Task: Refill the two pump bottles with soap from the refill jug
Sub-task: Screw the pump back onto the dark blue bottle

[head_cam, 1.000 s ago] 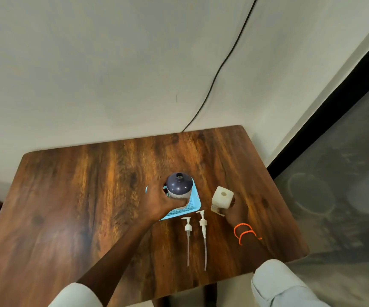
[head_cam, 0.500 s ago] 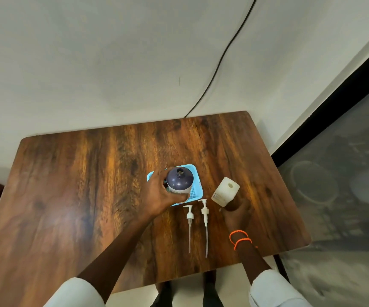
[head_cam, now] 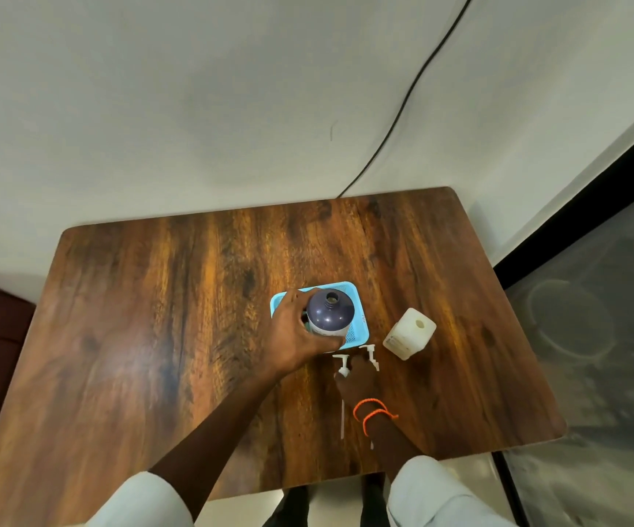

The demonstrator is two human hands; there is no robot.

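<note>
Left hand grips the dark bottle; right hand rests on the 2 pumps.

The dark bottle stands upright in the blue basket near the middle of the table, neck uncapped, left fingers curled round its body. The white jug stands just right of the basket, touched by neither hand (its mouth also uncapped). The 2 pumps lie on the table just in front of the basket; right-hand grip state cannot be determined, as the fingers are hidden from above.
</note>
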